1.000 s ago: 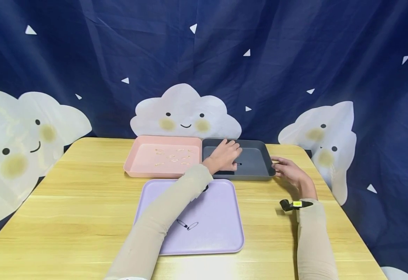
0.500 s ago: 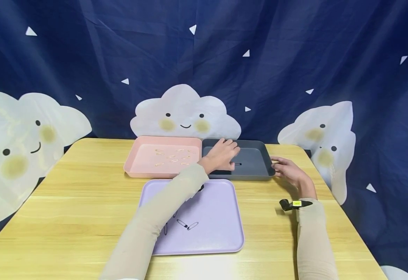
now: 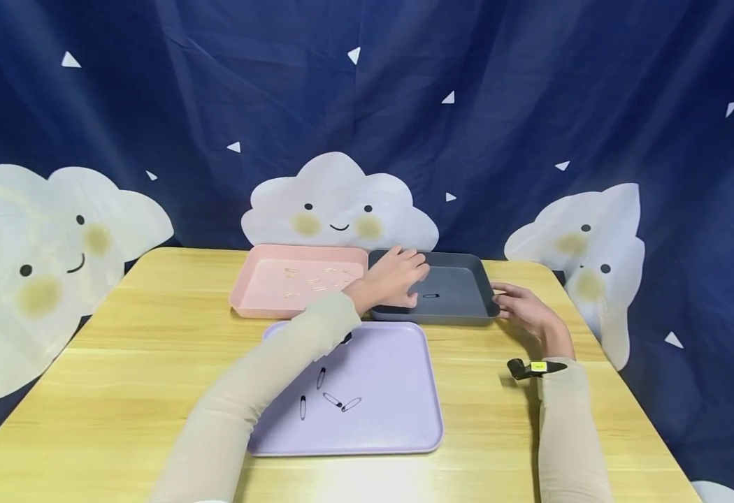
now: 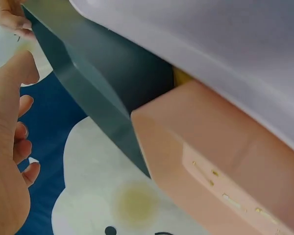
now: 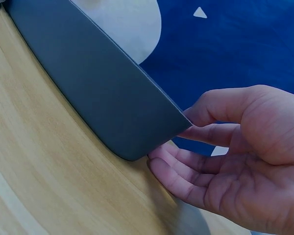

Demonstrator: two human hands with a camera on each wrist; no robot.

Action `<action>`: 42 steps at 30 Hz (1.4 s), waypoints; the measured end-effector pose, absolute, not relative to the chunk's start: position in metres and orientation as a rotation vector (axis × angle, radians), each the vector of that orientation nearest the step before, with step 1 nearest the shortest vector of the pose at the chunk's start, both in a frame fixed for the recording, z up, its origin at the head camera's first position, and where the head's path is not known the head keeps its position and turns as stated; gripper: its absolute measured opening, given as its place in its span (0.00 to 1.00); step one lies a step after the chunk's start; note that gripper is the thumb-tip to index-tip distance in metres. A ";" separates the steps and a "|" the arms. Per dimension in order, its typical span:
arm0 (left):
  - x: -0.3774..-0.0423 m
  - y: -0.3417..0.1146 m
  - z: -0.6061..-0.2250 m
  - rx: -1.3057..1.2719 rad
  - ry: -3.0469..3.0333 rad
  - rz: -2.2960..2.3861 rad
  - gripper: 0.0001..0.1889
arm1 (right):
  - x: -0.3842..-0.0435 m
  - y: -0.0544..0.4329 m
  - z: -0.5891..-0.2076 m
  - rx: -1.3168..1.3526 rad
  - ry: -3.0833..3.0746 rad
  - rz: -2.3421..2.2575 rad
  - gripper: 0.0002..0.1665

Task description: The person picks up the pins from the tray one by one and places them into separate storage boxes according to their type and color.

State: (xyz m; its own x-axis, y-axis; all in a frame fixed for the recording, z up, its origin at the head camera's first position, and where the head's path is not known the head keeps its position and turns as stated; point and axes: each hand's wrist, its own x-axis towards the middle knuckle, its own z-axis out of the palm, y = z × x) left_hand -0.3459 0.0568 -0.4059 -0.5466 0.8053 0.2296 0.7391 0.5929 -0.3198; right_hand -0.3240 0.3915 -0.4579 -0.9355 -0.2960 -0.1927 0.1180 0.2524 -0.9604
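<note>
My left hand (image 3: 395,278) hovers over the left part of the dark grey tray (image 3: 461,281), fingers loosely bent. In the left wrist view its fingers (image 4: 23,147) and thumb hold nothing that I can see. A black safety pin (image 3: 430,296) lies in that tray, just right of the hand. At the tray's right end, my right hand (image 3: 526,311) grips the edge; the right wrist view has the thumb at the rim and the fingers (image 5: 174,178) against the outer wall. Several black safety pins (image 3: 303,407) lie on the purple tray (image 3: 392,419) in front.
Left of the grey tray stands a pink tray (image 3: 266,300) with several small gold-coloured pins (image 3: 292,271), partly hidden by my left arm. All trays sit on a wooden table (image 3: 121,391). Behind it hangs a blue curtain (image 3: 279,84) with printed clouds.
My left hand has drawn slightly left, baring more of the black safety pin in the grey tray. The left forearm has shifted left, uncovering more safety pins on the purple tray.
</note>
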 end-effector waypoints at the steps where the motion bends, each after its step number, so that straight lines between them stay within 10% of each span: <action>1: -0.345 0.054 -0.404 -1.259 -2.460 0.261 0.14 | -0.324 0.391 -0.458 -0.160 2.197 -1.728 0.34; 42: -0.268 -0.087 -0.422 -1.601 -2.406 0.302 0.21 | -0.321 0.388 -0.457 -0.169 2.218 -1.704 0.34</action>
